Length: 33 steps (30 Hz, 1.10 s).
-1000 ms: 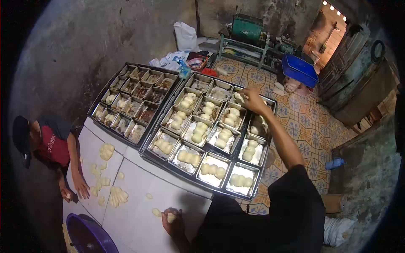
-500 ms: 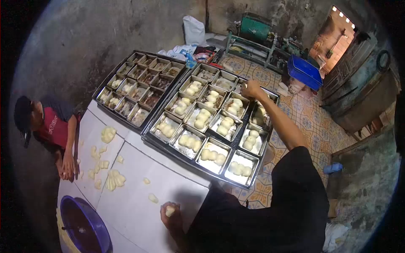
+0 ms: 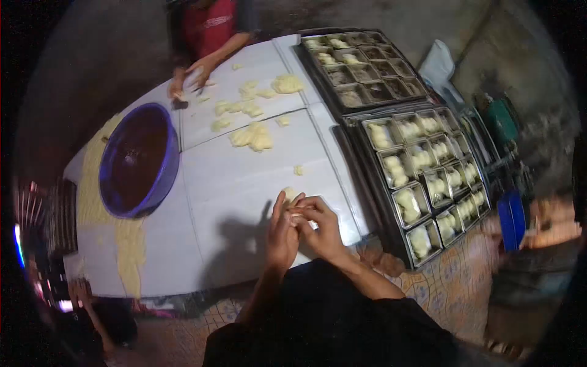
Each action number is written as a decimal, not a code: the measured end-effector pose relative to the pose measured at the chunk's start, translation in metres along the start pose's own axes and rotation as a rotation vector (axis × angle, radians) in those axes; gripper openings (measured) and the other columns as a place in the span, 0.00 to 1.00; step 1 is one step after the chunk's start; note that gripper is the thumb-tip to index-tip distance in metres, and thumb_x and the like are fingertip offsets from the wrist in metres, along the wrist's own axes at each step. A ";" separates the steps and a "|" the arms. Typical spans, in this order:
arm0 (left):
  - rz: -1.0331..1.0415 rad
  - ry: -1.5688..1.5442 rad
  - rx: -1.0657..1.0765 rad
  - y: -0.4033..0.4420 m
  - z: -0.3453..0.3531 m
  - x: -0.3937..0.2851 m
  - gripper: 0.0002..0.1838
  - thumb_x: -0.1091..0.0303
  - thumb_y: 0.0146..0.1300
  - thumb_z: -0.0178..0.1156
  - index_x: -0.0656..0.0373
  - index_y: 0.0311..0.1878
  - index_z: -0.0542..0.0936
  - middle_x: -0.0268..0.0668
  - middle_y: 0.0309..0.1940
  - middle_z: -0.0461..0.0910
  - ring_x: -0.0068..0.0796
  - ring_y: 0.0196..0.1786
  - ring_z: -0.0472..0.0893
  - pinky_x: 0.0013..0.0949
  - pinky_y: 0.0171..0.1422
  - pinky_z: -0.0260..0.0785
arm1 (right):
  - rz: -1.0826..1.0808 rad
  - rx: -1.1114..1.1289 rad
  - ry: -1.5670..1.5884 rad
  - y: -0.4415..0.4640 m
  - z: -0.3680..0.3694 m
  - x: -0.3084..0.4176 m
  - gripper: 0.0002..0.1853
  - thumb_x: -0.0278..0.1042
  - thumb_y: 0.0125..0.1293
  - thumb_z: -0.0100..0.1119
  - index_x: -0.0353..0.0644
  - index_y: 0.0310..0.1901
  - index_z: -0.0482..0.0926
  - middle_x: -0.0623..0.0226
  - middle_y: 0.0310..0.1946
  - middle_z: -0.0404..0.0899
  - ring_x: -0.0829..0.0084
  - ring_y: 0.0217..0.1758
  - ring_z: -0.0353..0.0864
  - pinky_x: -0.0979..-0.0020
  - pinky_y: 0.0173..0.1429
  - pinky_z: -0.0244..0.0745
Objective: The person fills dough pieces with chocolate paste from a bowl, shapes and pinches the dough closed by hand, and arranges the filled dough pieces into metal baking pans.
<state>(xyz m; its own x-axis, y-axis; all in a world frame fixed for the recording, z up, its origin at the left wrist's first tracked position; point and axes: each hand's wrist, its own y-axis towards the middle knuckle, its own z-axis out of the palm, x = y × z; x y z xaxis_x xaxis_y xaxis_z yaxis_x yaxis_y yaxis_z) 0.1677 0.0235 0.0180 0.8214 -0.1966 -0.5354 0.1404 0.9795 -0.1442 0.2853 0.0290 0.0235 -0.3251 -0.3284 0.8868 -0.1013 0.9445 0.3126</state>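
Over the near edge of the white tiled table point(image 3: 244, 177), my two hands meet. My left hand point(image 3: 284, 238) is curled around a small piece of dough point(image 3: 295, 218), mostly hidden by the fingers. My right hand point(image 3: 321, 229) presses its bent fingers onto the same piece from the right. Just beyond my left fingertips shows another pale lump of dough point(image 3: 288, 193). Farther up the table lie a small bit of dough point(image 3: 298, 170) and a larger dough clump point(image 3: 254, 137). To the right, a tray of metal tins point(image 3: 408, 205) holds rows of dough balls.
A purple basin point(image 3: 174, 162) with dark contents stands on the left, beside flat strips of dough point(image 3: 129, 257). A second tray of tins point(image 3: 342, 74) sits at the back. Across the table, a co-worker's hands point(image 3: 192, 79) handle dough; another person's hand point(image 3: 78, 293) is at lower left.
My view has swung left. My right hand has come back from the far tins to my left hand, and both now work on the dough.
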 end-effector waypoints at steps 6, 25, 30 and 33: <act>0.346 0.599 -0.232 -0.038 -0.053 -0.049 0.11 0.73 0.63 0.63 0.69 0.47 0.81 0.38 0.44 0.80 0.23 0.46 0.79 0.26 0.53 0.70 | 0.027 0.180 0.213 0.013 0.065 0.022 0.10 0.24 0.65 0.60 0.35 0.47 0.82 0.67 0.42 0.69 0.77 0.43 0.73 0.76 0.45 0.72; 0.330 1.348 -0.609 0.098 -0.183 -0.346 0.44 0.31 0.68 0.33 0.69 0.53 0.76 0.51 0.48 0.79 0.41 0.53 0.78 0.44 0.59 0.67 | 0.283 0.624 0.638 0.058 0.213 0.017 0.58 0.75 0.54 0.56 0.56 0.76 0.36 0.55 0.74 0.43 0.59 0.67 0.59 0.52 0.58 0.70; -0.069 1.714 -0.273 0.139 -0.222 -0.372 0.44 0.32 0.69 0.29 0.70 0.52 0.76 0.59 0.51 0.77 0.55 0.57 0.75 0.50 0.61 0.63 | 0.356 0.530 0.594 0.048 0.209 -0.011 0.50 0.64 0.62 0.57 0.51 0.76 0.41 0.60 0.71 0.53 0.67 0.63 0.66 0.59 0.58 0.73; -0.049 1.710 -0.637 0.123 -0.212 -0.358 0.49 0.29 0.67 0.25 0.71 0.53 0.75 0.58 0.48 0.78 0.57 0.54 0.76 0.49 0.62 0.63 | 0.418 0.461 0.740 0.047 0.211 -0.022 0.44 0.52 0.67 0.58 0.50 0.76 0.44 0.60 0.70 0.55 0.69 0.62 0.68 0.62 0.57 0.74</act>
<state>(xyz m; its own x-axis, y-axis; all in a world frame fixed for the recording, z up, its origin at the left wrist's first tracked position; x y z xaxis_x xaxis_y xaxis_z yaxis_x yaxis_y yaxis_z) -0.2260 0.2049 0.0151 -0.6375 -0.4457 -0.6284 -0.4003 0.8886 -0.2241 0.0897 0.0834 -0.0532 0.2405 0.2595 0.9353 -0.5219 0.8470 -0.1008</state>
